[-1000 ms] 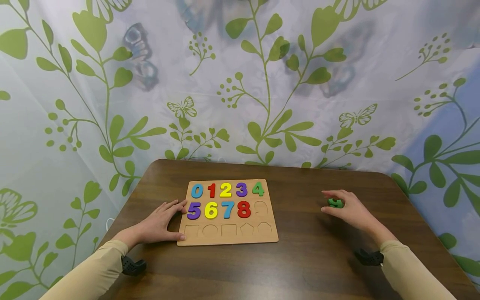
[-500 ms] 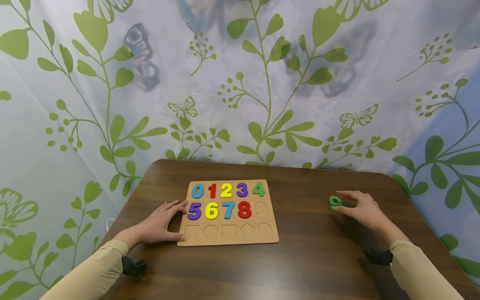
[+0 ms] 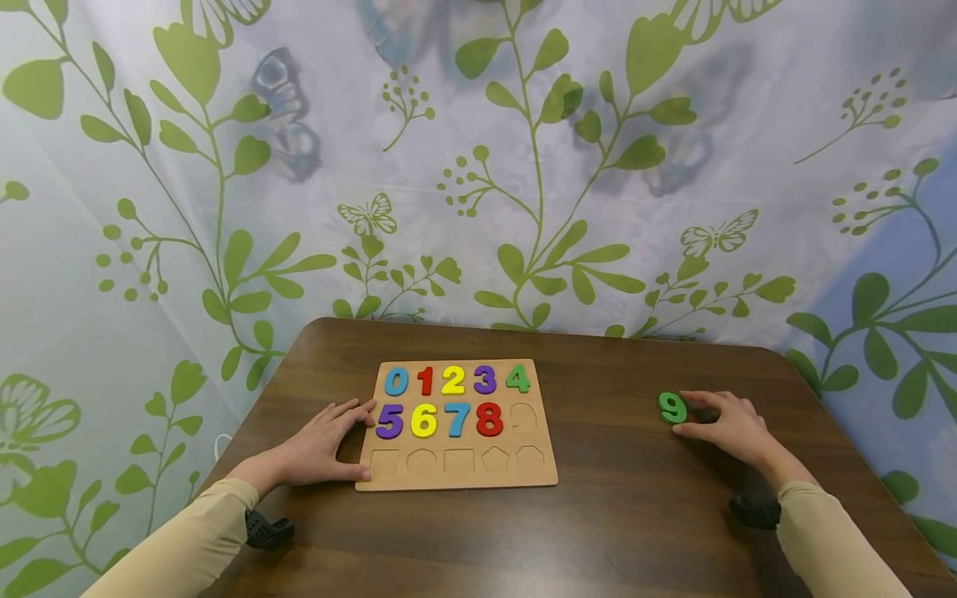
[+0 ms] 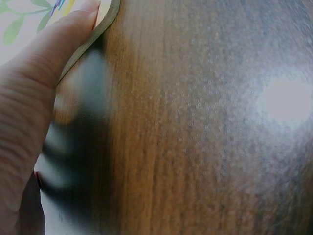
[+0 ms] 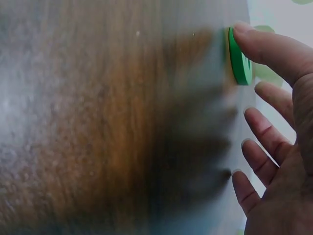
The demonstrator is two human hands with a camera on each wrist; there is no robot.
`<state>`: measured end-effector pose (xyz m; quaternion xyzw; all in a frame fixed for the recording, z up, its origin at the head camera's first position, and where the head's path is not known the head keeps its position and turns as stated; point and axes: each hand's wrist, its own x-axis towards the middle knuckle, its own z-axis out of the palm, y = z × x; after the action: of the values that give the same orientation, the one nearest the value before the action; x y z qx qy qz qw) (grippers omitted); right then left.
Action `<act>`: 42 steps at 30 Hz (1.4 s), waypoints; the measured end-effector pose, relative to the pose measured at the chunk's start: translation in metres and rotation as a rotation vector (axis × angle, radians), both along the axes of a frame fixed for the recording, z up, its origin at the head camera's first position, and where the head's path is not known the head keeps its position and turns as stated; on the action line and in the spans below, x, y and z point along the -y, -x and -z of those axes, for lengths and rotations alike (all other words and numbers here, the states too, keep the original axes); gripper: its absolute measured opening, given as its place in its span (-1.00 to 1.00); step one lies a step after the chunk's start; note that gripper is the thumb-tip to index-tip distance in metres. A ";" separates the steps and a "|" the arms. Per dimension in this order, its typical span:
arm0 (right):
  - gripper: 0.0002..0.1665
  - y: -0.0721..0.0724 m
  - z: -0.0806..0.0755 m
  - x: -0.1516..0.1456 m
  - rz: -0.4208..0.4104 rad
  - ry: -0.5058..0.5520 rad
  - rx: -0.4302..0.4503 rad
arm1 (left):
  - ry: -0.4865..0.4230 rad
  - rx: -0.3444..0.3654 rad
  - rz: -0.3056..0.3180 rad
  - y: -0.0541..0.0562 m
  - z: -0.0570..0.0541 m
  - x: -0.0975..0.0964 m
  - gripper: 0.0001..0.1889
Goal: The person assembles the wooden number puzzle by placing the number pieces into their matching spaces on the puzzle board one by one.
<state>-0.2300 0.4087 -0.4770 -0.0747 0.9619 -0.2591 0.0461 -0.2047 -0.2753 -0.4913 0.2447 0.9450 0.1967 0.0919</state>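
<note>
At the right of the head view, a green number 9 (image 3: 672,408) stands close over the table with its face toward me. My right hand (image 3: 728,428) pinches its right side between thumb and index finger. In the right wrist view the thumb presses the rim of the 9 (image 5: 239,61), while the other fingers spread apart below. To the left lies a wooden number puzzle board (image 3: 463,486) bearing colored numbers 0 to 8, with an unfilled 9-shaped recess (image 3: 522,419). My left hand (image 3: 317,444) rests at its left edge, fingers relaxed, thumb on the lower left corner.
Shape recesses run along the board's bottom row, among them a circle (image 3: 422,461) and a pentagon (image 3: 495,458). The brown wooden table (image 3: 598,515) ends at the back against a curtain (image 3: 419,166) printed with leaves and butterflies. A black strap device sits on each wrist.
The green 9 has turned between the right fingers until its face shows and it reads upright. My right hand has shifted slightly right. The left hand and board have stayed put.
</note>
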 end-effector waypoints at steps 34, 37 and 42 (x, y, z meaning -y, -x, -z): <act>-0.07 0.009 0.008 0.001 0.018 0.042 0.004 | 0.002 -0.003 0.004 0.000 -0.001 -0.001 -0.18; -0.08 0.009 0.008 0.002 0.018 0.042 0.002 | 0.003 0.000 0.001 0.000 0.000 -0.001 -0.17; -0.09 0.009 0.008 0.002 0.018 0.037 0.001 | 0.004 0.006 -0.006 0.000 -0.001 -0.001 -0.16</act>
<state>-0.2389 0.4068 -0.4851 -0.0668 0.9575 -0.2774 0.0430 -0.2048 -0.2739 -0.4906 0.2410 0.9458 0.1960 0.0943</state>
